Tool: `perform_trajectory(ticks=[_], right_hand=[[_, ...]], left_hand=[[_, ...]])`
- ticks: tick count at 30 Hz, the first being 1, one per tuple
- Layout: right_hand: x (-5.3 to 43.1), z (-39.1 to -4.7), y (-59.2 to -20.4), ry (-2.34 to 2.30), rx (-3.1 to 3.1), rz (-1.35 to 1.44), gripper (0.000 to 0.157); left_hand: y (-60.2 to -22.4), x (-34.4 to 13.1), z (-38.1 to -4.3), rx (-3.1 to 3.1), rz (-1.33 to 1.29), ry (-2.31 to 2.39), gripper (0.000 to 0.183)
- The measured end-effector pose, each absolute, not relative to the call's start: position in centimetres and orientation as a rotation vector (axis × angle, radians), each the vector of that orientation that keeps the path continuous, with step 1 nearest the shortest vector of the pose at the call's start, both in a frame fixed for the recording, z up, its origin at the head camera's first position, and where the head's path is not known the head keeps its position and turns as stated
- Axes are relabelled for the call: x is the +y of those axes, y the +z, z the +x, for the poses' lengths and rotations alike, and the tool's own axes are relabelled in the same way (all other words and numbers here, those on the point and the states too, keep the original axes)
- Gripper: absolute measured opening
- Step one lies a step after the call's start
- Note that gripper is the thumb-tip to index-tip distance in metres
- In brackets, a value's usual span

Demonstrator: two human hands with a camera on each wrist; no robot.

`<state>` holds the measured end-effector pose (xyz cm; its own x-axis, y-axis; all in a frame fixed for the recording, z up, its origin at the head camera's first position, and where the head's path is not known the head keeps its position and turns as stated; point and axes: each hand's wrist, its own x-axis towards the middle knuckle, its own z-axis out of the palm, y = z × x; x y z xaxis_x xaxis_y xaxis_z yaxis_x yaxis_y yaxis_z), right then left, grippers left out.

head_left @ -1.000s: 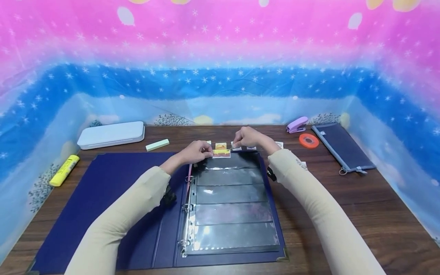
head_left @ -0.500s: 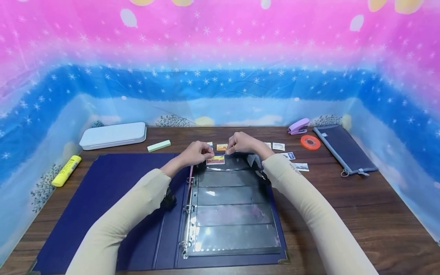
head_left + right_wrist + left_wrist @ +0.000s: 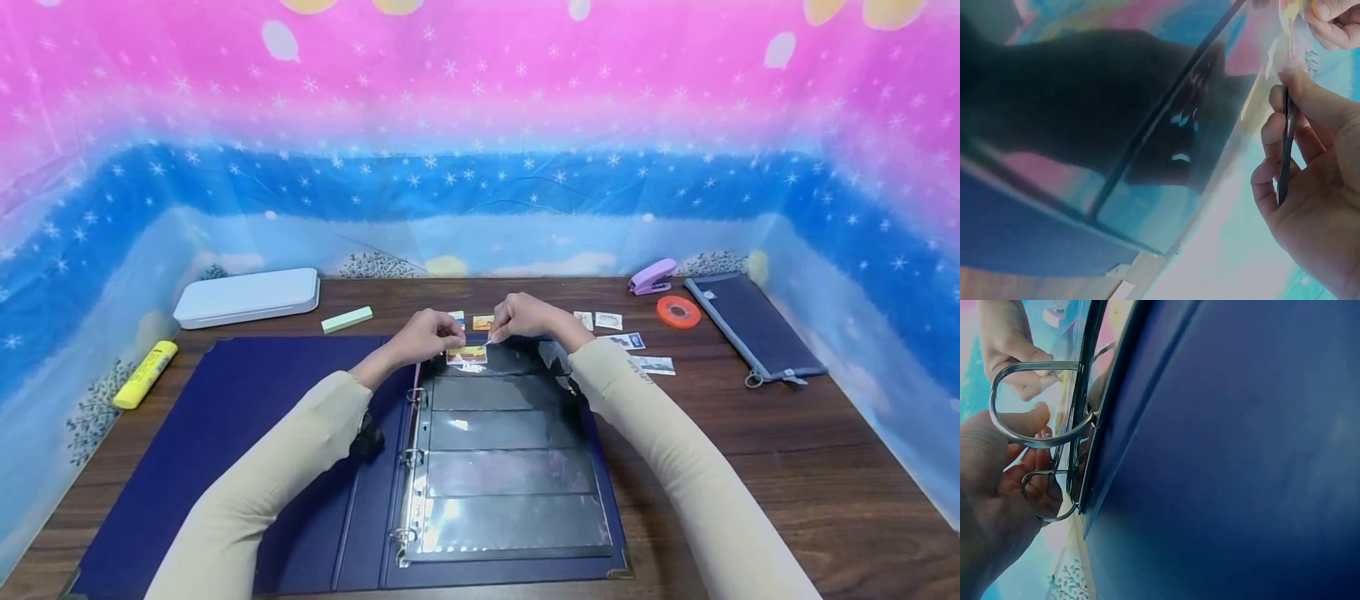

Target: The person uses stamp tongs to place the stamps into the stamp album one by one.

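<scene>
Tweezers (image 3: 1286, 144) are held between the thumb and fingers of my right hand (image 3: 522, 317), their tip at the right side of a yellow-and-red stamp (image 3: 467, 356). The stamp lies at the top strip of a clear-pocketed black album page (image 3: 510, 429), toward its left side. My left hand (image 3: 426, 337) pinches the page's top edge close to the stamp's upper left corner. In the left wrist view, metal binder rings (image 3: 1038, 445) stand in front of the left fingers and partly hide them. The page sits in an open navy ring binder (image 3: 262, 442).
Several loose stamps (image 3: 609, 320) lie beyond and right of the binder. A white tin case (image 3: 247, 297), green eraser-like block (image 3: 347, 319) and yellow tube (image 3: 146, 375) are left. A purple stapler (image 3: 652, 277), orange tape roll (image 3: 678, 312) and dark zip pouch (image 3: 753, 323) are right.
The yellow-and-red stamp has moved down and slightly left, from the page's top edge onto its top strip. My right hand followed, shifting left and nearer; the left hand stayed almost in place.
</scene>
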<state>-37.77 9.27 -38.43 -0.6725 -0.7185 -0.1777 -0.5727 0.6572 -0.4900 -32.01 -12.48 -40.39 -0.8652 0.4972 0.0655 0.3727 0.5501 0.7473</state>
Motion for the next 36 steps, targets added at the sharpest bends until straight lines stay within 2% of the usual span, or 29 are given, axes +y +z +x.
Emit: perform_trajectory(ticks=[8,15,23,36], right_hand=[[9.57,-37.73,-37.93,-0.54,2.538,-0.93,0.015],[9.32,-37.89,-38.29,-0.534,2.498,-1.023,0.014],[9.17,-37.8,-38.45,-0.584,2.449,-1.006,0.014],[9.11,-38.1,-38.88,-0.573,2.414,-0.989,0.016]], left_hand=[[-40.53,-12.33,-32.23,2.637,0.727,1.189,0.012],[-40.06,-11.98,-32.48,2.545,0.702,1.152,0.016],[-39.98,-12.02,-32.95,2.469,0.673,1.162,0.019],[-40.12,-11.75,-32.42,2.616,0.636,1.075,0.016]])
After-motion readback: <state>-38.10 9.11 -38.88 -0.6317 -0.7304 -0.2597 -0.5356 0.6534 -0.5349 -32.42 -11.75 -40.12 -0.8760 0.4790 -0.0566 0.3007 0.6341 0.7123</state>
